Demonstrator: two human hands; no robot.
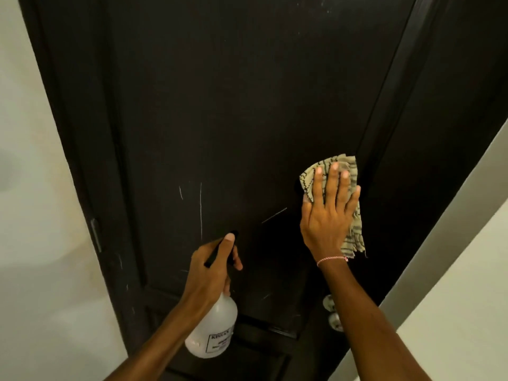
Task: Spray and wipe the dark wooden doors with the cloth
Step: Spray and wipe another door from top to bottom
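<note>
A dark wooden door [220, 105] fills most of the view, with pale scratch marks near its middle. My right hand [327, 210] presses a beige cloth with black stripes [354, 235] flat against the door near its right edge, fingers straight and spread. My left hand [211, 265] grips the black trigger head of a white plastic spray bottle [211, 334], held upright close to the door at lower centre, its nozzle toward the door.
The dark door frame [412, 133] runs along the right, with a white wall [453, 298] beyond it. A pale wall [33, 188] lies left of the frame, where a metal hinge [95, 235] shows. Silver lock knobs [334, 314] sit below my right forearm.
</note>
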